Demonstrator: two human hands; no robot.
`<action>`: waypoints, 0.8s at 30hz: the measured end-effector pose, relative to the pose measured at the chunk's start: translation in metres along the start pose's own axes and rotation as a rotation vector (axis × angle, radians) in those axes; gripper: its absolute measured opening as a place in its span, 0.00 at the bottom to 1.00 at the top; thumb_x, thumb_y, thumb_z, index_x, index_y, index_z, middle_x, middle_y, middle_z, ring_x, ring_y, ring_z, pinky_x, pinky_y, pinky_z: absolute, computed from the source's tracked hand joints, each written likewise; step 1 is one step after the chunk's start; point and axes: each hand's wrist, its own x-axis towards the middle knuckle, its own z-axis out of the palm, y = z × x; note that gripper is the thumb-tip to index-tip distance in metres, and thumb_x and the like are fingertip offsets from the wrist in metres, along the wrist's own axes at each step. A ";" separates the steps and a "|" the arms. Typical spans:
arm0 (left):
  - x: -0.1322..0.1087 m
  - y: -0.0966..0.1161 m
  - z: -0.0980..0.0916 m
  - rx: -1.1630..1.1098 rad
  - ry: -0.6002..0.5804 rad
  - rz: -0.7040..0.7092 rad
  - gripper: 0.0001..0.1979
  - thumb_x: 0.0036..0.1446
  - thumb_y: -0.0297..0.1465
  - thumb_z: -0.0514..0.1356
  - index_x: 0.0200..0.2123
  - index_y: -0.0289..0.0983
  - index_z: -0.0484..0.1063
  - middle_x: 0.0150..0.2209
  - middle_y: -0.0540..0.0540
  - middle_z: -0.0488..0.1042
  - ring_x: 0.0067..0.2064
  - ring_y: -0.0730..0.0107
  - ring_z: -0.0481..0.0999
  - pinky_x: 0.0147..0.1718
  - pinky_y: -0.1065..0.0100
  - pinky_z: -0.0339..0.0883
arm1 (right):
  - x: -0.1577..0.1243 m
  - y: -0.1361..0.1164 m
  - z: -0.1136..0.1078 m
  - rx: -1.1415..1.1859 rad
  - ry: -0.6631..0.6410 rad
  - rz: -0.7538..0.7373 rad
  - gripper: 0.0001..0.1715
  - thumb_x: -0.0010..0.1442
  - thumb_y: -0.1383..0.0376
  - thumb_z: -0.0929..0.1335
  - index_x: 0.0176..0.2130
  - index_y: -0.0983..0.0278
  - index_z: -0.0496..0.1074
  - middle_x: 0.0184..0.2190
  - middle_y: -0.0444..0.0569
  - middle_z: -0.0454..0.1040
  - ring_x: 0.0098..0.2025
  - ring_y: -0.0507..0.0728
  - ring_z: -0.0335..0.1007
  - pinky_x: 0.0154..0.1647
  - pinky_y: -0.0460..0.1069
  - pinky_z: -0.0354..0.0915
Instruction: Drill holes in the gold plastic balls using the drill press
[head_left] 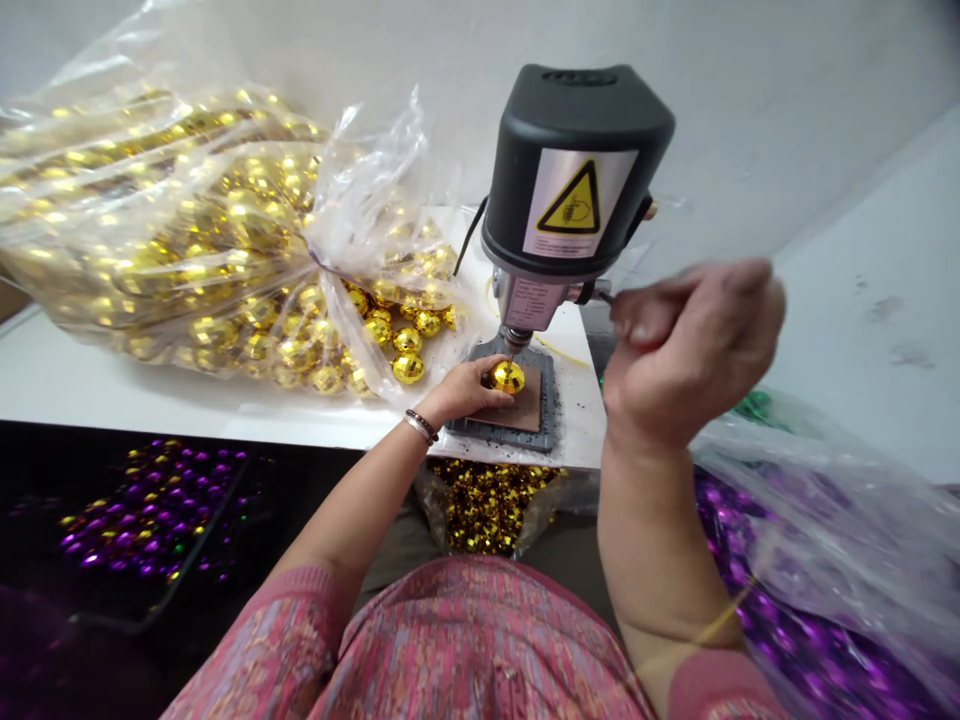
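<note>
My left hand (480, 388) grips a shiny gold faceted ball (508, 377) between thumb and fingers. The ball rests on a brown board (525, 405) that lies on the grey base (546, 425) of a small drill press (577, 180). Directly above, the drill bit (512, 352) meets the top of the ball; how deep it goes I cannot tell. Raised at the right of the machine, my right hand (694, 330) is closed around the feed lever (600, 290), most of which the fingers hide.
A big clear plastic bag (330, 240) of gold balls covers the table's left side, with loose gold balls (408, 355) spilling from its mouth. Below the table edge hangs a bag of gold balls (491, 505). Purple balls sit in a bag (817, 620) at right and a crate (150, 520) at lower left.
</note>
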 end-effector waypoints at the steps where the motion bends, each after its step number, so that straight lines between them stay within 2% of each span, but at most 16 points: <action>1: -0.002 0.002 0.001 0.004 0.027 -0.004 0.38 0.46 0.31 0.73 0.62 0.35 0.71 0.51 0.43 0.81 0.50 0.58 0.79 0.53 0.61 0.72 | 0.010 -0.003 0.005 -0.003 -0.021 0.018 0.20 0.66 0.53 0.63 0.28 0.65 0.64 0.17 0.35 0.57 0.18 0.41 0.58 0.20 0.41 0.57; 6: -0.030 -0.001 0.008 0.023 0.113 0.084 0.34 0.47 0.29 0.70 0.60 0.36 0.71 0.52 0.43 0.80 0.51 0.59 0.79 0.53 0.60 0.72 | 0.038 -0.007 0.017 0.036 -0.112 0.053 0.17 0.64 0.57 0.64 0.29 0.67 0.64 0.20 0.32 0.60 0.19 0.35 0.55 0.22 0.36 0.50; 9: -0.060 -0.010 0.011 0.018 0.154 0.136 0.34 0.49 0.29 0.69 0.60 0.38 0.70 0.53 0.43 0.80 0.52 0.59 0.79 0.54 0.59 0.72 | 0.038 -0.010 0.018 0.065 -0.084 0.110 0.15 0.62 0.60 0.64 0.28 0.67 0.65 0.20 0.31 0.62 0.19 0.35 0.56 0.22 0.38 0.47; 12: -0.092 -0.017 0.017 -0.005 0.188 0.219 0.32 0.51 0.30 0.68 0.61 0.38 0.69 0.57 0.40 0.77 0.56 0.59 0.77 0.58 0.57 0.70 | 0.035 -0.015 0.020 0.065 -0.059 0.178 0.15 0.63 0.64 0.62 0.26 0.67 0.65 0.17 0.31 0.59 0.17 0.35 0.55 0.22 0.40 0.47; 15: -0.117 -0.017 0.021 -0.011 0.208 0.259 0.32 0.52 0.30 0.68 0.60 0.39 0.69 0.58 0.39 0.76 0.57 0.58 0.77 0.59 0.57 0.70 | 0.033 -0.019 0.022 0.082 -0.044 0.159 0.16 0.64 0.66 0.62 0.25 0.65 0.65 0.16 0.32 0.57 0.16 0.37 0.55 0.19 0.40 0.49; 18: -0.131 -0.013 0.023 -0.015 0.195 0.267 0.32 0.52 0.29 0.68 0.60 0.38 0.68 0.58 0.39 0.76 0.58 0.58 0.77 0.59 0.56 0.70 | 0.031 -0.022 0.022 0.044 -0.042 0.173 0.15 0.64 0.66 0.62 0.25 0.65 0.65 0.16 0.31 0.59 0.16 0.37 0.55 0.20 0.42 0.49; 24: -0.144 -0.014 0.024 -0.036 0.153 0.252 0.33 0.51 0.32 0.70 0.61 0.38 0.68 0.58 0.38 0.76 0.57 0.56 0.77 0.60 0.53 0.70 | 0.029 -0.026 0.018 -0.029 -0.062 0.227 0.15 0.64 0.66 0.59 0.27 0.68 0.64 0.16 0.27 0.62 0.18 0.34 0.56 0.26 0.46 0.45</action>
